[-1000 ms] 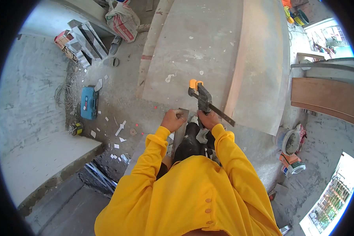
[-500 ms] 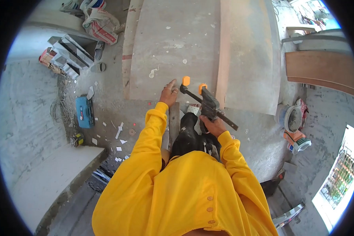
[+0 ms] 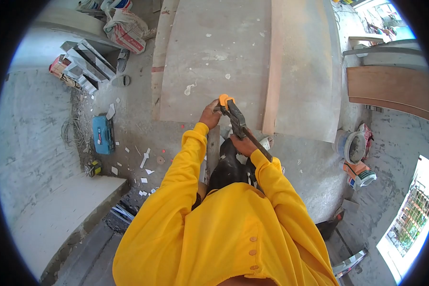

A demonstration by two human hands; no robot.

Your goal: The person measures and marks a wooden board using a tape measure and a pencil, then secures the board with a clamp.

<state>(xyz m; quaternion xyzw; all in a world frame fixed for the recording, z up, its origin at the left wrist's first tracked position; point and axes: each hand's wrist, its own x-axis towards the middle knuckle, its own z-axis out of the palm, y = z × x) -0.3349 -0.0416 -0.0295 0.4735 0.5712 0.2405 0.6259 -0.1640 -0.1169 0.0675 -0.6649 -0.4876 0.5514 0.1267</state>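
A black bar clamp [image 3: 237, 119] with orange jaw pads is held over the near edge of a large grey board [image 3: 214, 71]. My right hand [image 3: 243, 144] is wrapped round its handle. The fingers of my left hand [image 3: 209, 115] are bent around the clamp's far end, beside the pads. The two orange pads now sit close together, and nothing shows between them. The clamp's bar slants down to the right, past my right wrist. Below my hands, a narrow wooden piece [image 3: 213, 143] runs along my dark-clad leg.
A reddish wooden strip [image 3: 271, 71] lies lengthwise on the boards. On the left floor are a blue tool case [image 3: 103, 135], a yellow tape measure [image 3: 93, 168] and scattered white chips. Buckets [image 3: 355, 147] stand at the right wall. A pale ledge [image 3: 76, 205] juts out at lower left.
The clamp's sliding jaw has come up against the far jaw, closing the gap between the orange pads. My right hand moved left with it; my left hand has closed on the clamp's end.
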